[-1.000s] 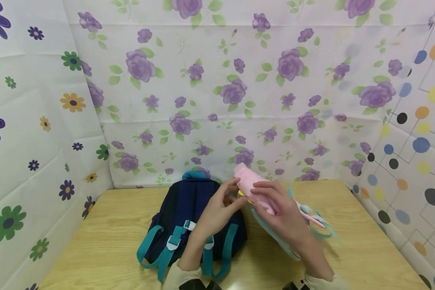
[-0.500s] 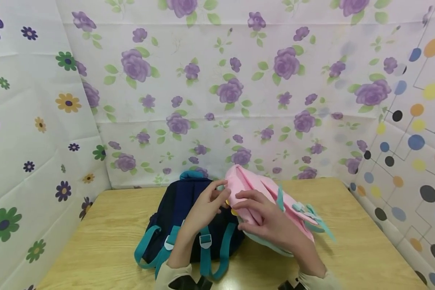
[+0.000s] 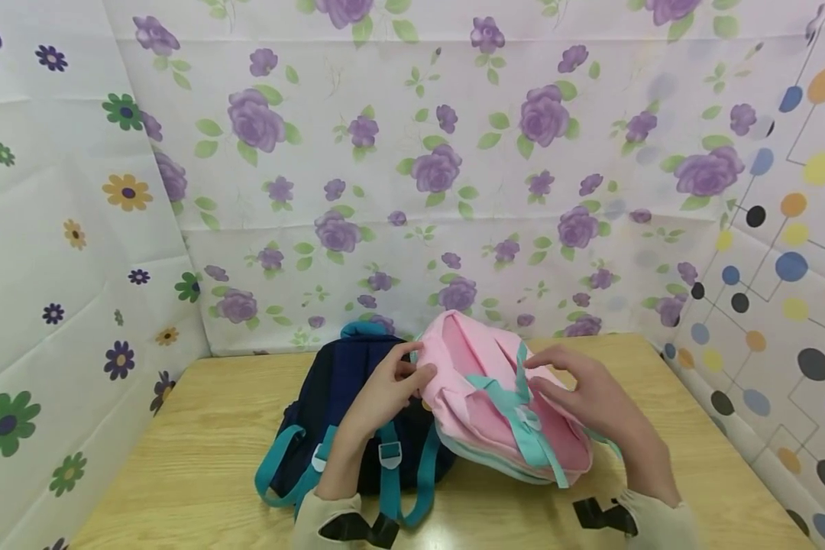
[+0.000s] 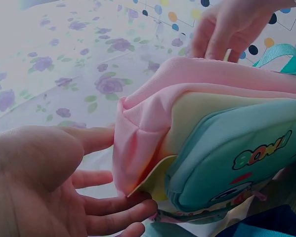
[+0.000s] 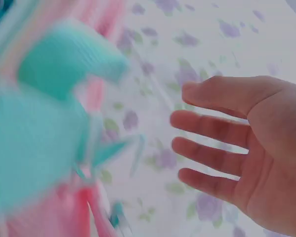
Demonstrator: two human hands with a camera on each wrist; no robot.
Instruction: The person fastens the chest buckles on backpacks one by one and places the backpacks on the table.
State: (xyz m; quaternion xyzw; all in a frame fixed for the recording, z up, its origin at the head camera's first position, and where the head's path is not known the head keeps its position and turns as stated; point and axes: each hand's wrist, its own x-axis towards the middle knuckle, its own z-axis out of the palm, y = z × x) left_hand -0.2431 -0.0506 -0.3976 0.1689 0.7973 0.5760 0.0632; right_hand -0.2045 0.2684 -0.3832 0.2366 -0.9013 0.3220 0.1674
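A pink backpack with mint-green straps (image 3: 481, 351) stands tilted on the table in the head view, its strap side facing up and right. My left hand (image 3: 385, 386) is at its left end. In the left wrist view this hand (image 4: 54, 182) has its fingers extended, fingertips right at the pink side by a yellow flap (image 4: 160, 177). The mint front pocket (image 4: 236, 148) carries colourful lettering. My right hand (image 3: 594, 393) is at the right, its fingers apart near a mint strap (image 3: 522, 374). The right wrist view shows this hand (image 5: 236, 143) spread with nothing in it, the straps (image 5: 39, 138) blurred beside it.
A navy backpack with teal straps (image 3: 357, 412) lies left of the pink one, partly behind my left forearm. Both bags are on a wooden table (image 3: 199, 458). Patterned cloths (image 3: 412, 191) hang behind and at both sides.
The pink backpack has turned from a narrow edge-on view to show its strap side. My right hand has let go of its pink edge and moved right. The left hand has stayed at the left end.
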